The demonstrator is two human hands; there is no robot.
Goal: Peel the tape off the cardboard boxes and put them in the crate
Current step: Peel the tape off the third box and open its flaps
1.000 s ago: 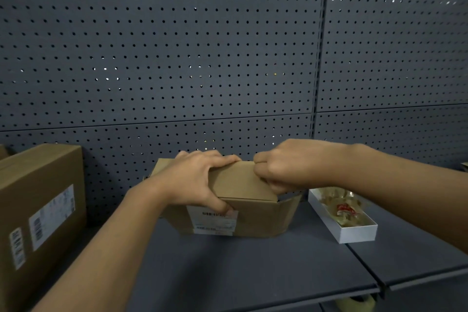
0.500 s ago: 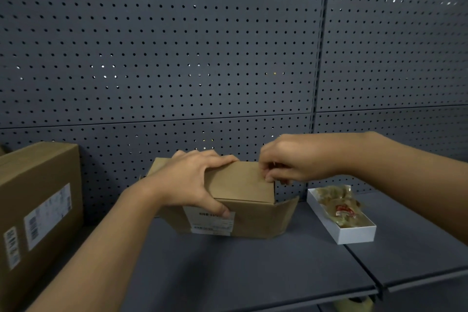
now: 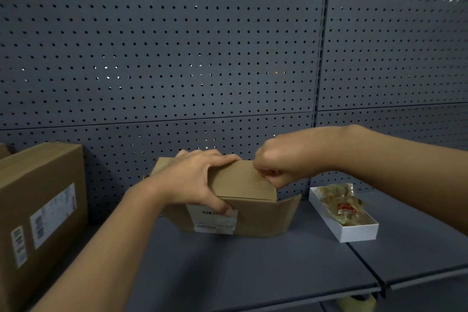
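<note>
Mid-shelf (image 3: pixel 253 268) by its back edge, box (image 3: pixel 255 213): left hand (image 3: pixel 195 180) grips its top-left, thumb on label (image 3: pixel 215 220); right hand (image 3: pixel 286 159) curled at top-right corner, pinching something, can't tell what. Bigger box (image 3: pixel 38 210) at left edge.

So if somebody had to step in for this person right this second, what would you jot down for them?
Left hand: holds the small cardboard box steady on the shelf, fingers over its top, thumb on the front label.
Right hand: curled, pinching at the box top's right edge; the tape itself is too small to see.
Large cardboard box: far left, untouched.
White tray with crumpled clear material: right of the small box.
Done: nothing boxed up yet. No crate in view.
Left: finish peeling, crate this box, then do the large one.
</note>
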